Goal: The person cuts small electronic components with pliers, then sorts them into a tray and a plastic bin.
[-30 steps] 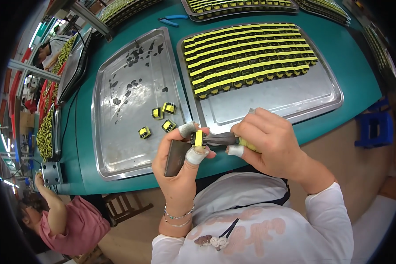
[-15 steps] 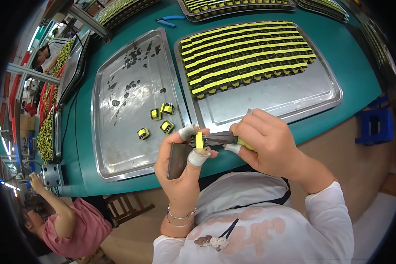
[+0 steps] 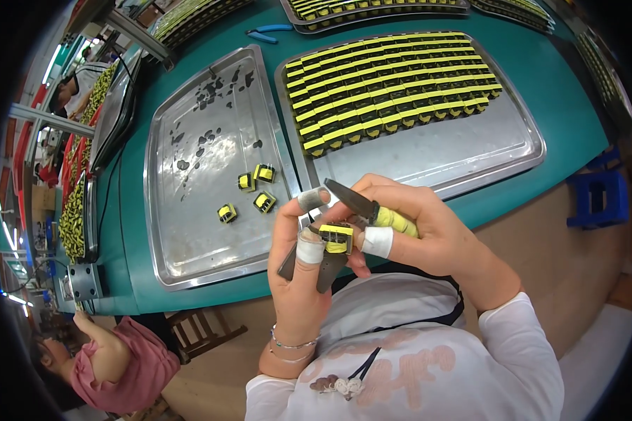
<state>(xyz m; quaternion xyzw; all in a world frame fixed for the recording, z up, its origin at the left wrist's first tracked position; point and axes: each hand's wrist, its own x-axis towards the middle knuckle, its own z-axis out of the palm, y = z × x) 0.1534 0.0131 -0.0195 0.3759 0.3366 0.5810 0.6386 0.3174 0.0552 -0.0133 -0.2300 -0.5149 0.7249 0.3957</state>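
Observation:
Between my two hands, near the trays' front edges, is a small black and yellow transformer (image 3: pixel 336 238), its row of dark pins showing. My left hand (image 3: pixel 296 281) is closed on it, with white tape around thumb and a fingertip. A dark flat piece (image 3: pixel 330 271) also lies in that hand, partly hidden by the fingers. My right hand (image 3: pixel 435 228) grips a dark, tapered tool (image 3: pixel 351 199) by its yellow wrapped handle; the tip points up and left, away from the transformer. The taped right thumb is close beside the transformer; whether it touches cannot be told.
Several loose transformers (image 3: pixel 264 202) lie on the left metal tray (image 3: pixel 189 245), with dark spots farther back. The right tray (image 3: pixel 428 168) bears tight rows of transformers. Blue-handled pliers (image 3: pixel 268 33) lie behind. A co-worker in pink (image 3: pixel 130 365) sits at lower left; a blue stool (image 3: pixel 598 200) stands right.
The tool's tip has come off the transformer and swung up and left. The transformer has been turned and shifted slightly right and nearer me. Both hands have drawn closer together.

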